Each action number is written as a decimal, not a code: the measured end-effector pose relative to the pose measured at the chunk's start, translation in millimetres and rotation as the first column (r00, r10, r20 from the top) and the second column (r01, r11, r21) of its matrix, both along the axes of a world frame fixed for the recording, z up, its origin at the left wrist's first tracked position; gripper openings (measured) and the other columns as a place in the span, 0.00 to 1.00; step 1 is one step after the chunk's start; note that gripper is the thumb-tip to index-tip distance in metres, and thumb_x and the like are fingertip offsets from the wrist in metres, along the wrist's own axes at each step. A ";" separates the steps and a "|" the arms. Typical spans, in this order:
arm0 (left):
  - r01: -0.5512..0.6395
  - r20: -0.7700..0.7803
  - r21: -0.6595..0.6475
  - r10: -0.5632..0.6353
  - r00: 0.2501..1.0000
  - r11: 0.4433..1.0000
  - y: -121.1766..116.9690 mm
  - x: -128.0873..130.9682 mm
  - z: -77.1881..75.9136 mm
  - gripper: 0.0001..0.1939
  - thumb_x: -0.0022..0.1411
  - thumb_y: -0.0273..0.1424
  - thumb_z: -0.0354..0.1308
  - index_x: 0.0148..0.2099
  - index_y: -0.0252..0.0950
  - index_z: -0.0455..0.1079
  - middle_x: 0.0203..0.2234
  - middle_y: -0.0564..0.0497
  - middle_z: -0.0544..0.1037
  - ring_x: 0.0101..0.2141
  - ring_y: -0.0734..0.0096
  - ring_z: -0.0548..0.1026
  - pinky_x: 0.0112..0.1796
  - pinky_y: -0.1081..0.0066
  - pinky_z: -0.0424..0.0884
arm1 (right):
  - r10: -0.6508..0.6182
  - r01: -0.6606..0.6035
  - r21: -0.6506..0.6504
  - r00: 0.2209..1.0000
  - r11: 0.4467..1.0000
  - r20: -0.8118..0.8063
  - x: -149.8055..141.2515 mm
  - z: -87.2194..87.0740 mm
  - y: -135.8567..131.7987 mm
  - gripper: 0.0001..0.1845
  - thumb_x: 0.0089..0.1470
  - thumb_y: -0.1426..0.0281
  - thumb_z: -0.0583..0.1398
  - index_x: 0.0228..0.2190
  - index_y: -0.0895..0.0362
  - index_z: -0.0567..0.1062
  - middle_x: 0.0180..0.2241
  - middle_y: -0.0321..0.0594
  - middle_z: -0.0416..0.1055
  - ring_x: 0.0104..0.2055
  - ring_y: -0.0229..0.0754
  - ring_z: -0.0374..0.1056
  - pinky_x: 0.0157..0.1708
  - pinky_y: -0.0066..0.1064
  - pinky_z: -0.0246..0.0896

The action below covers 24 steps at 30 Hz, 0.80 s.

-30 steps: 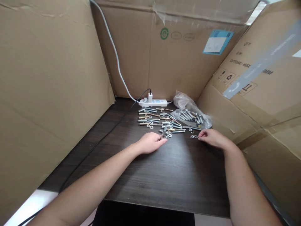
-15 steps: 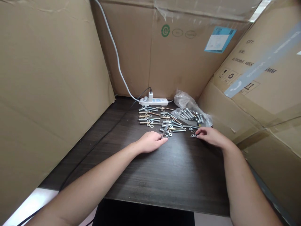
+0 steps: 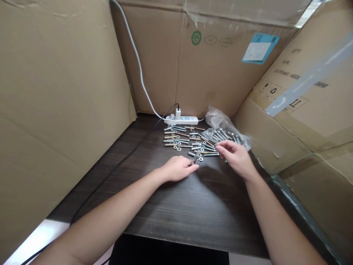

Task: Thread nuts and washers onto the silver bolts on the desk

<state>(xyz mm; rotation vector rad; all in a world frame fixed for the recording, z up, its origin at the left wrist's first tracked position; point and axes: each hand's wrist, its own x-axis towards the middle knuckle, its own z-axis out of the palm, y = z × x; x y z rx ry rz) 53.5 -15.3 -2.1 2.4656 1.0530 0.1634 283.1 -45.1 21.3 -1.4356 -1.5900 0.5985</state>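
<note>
My left hand [image 3: 178, 169] rests on the dark table, its fingers closed around a short silvery metal piece [image 3: 196, 157], apparently a bolt or sleeve, tilted upward. Loose washers [image 3: 201, 159] lie just beyond its fingertips. To the right, my right hand [image 3: 234, 156] is raised slightly with thumb and fingers pinched together; whatever is between the tips is too small to make out. Between and beyond the hands, silver and brassy metal rods and sleeves [image 3: 176, 141] lie in rough rows, with washers and nuts among them. A clear plastic bag [image 3: 217, 119] with several bolts [image 3: 220, 135] lies behind my right hand.
A white power strip [image 3: 184, 120] with a plugged-in charger stands at the table's back. A black cable [image 3: 121, 159] runs diagonally across the left side. Large cardboard boxes [image 3: 154, 66] wall in the table [image 3: 193, 209] at left, back and right.
My right hand has moved left and up from the small parts at the right, its fingertips now by the ends of the rods. My left hand stays nearly still with its metal piece.
</note>
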 end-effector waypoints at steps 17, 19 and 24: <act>0.064 -0.057 0.037 -0.061 0.996 0.997 -1.7 0.1 2.2 0.26 0.65 0.47 0.40 0.29 0.35 0.70 0.24 0.47 0.75 0.28 0.64 0.74 0.27 0.71 0.60 | 0.218 -0.305 0.165 0.888 0.938 0.404 -36.5 -0.9 -11.6 0.17 0.61 0.67 0.49 0.45 0.55 0.74 0.32 0.42 0.70 0.34 0.40 0.66 0.36 0.31 0.63; 0.050 -0.053 0.032 -0.048 0.997 0.998 -0.8 0.1 1.4 0.27 0.65 0.47 0.40 0.28 0.35 0.70 0.24 0.48 0.75 0.28 0.64 0.74 0.27 0.71 0.59 | 0.218 -0.310 0.170 0.884 0.935 0.413 -36.6 -2.2 -11.8 0.18 0.61 0.67 0.49 0.46 0.56 0.73 0.32 0.42 0.70 0.34 0.40 0.66 0.36 0.31 0.64; 0.041 -0.058 0.035 -0.039 0.998 0.999 0.8 0.1 -0.6 0.27 0.65 0.48 0.38 0.30 0.36 0.70 0.25 0.47 0.75 0.27 0.64 0.73 0.26 0.71 0.58 | 0.220 -0.326 0.206 0.884 0.923 0.412 -37.8 -5.2 -13.0 0.18 0.61 0.68 0.50 0.49 0.57 0.71 0.34 0.43 0.70 0.36 0.40 0.67 0.38 0.31 0.64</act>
